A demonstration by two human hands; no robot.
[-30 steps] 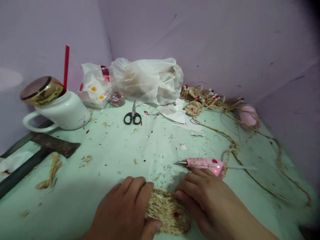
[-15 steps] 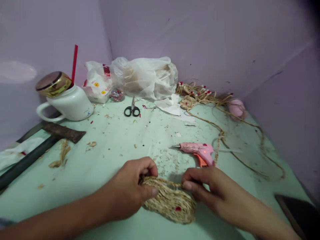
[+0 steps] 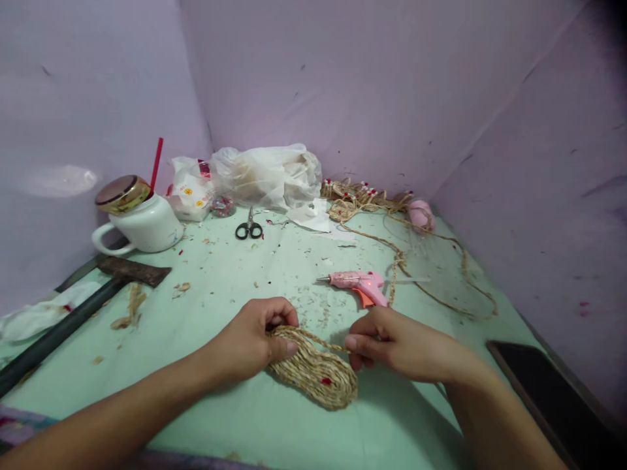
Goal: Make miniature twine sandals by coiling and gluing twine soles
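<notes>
Pinching the left end of a coiled straw piece (image 3: pixel 313 375) between thumb and fingers, the left hand (image 3: pixel 259 339) is at the near middle of the counter (image 3: pixel 230 418). The right hand (image 3: pixel 392 343) holds a braided cord (image 3: pixel 321 341) in narrowed fingers, along the piece's far edge. A pink glue gun (image 3: pixel 357 282) lies just beyond, scissors (image 3: pixel 249 230) farther off, a hammer (image 3: pixel 132 271) to the left.

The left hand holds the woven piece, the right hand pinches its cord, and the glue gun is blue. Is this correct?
The colour is wrong: the head view shows the glue gun pink. The left hand holds the woven piece, the right hand pinches its cord.
</notes>
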